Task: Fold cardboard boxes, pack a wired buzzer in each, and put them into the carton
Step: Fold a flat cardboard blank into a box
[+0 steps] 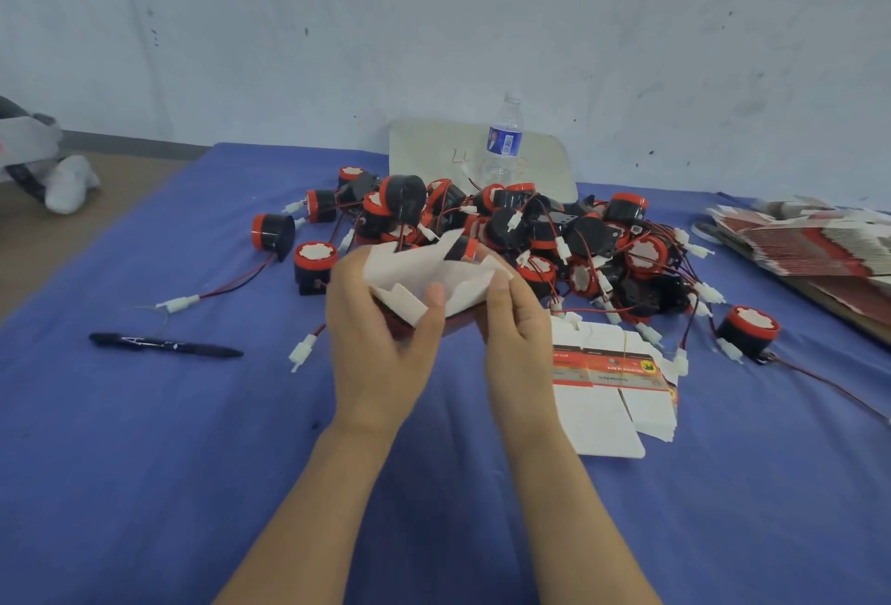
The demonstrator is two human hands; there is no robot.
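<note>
Box [424, 276], one, gripped by left hand [381, 339], right hand [518, 329]; pen [166, 345], one.

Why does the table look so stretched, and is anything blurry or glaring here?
Head view: the wide-angle lens splays the blue cloth-covered table outward; light is soft and even, without hard shadows; the half-folded white cardboard box in the left hand and right hand looks washed out; print on the flat red-and-white box blank is unreadably soft.

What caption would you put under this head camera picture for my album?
The left hand and right hand hold a half-folded cardboard box before a pile of wired buzzers.
</note>
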